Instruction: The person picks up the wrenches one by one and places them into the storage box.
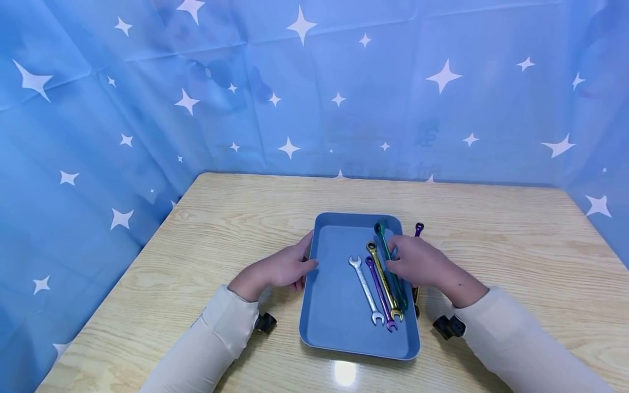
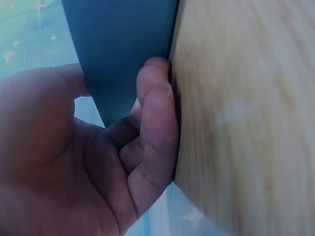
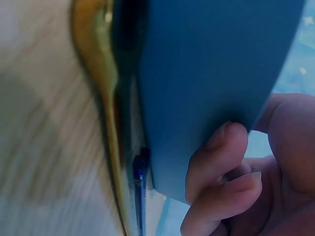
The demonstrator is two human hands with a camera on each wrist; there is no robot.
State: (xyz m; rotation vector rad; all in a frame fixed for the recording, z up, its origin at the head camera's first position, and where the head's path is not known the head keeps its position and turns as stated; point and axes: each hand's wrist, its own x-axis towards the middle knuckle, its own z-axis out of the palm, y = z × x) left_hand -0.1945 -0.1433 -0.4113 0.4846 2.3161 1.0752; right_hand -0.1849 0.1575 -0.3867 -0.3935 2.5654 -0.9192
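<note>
A shallow blue-grey tray (image 1: 339, 327) lies on the table. My left hand (image 1: 285, 266) grips its left side, thumb at the rim and curled fingers (image 2: 157, 115) against the outer wall. Over the right side, my right hand (image 1: 417, 259) pinches a green wrench (image 1: 380, 232) between thumb and index finger; that contact is hidden in the right wrist view. There, other curled fingers (image 3: 216, 162) show outside the wall. Inside the tray, a silver wrench (image 1: 366, 289), a purple wrench (image 1: 379, 289) and a gold wrench (image 1: 383, 273) lie side by side.
Beside the tray's right wall, more wrenches lie on the wooden table (image 1: 236, 207): a purple-ended wrench (image 1: 419, 228) and a gold wrench (image 3: 106, 83), partly hidden by my right hand in the head view. A blue star-patterned curtain (image 1: 314, 109) hangs behind the table.
</note>
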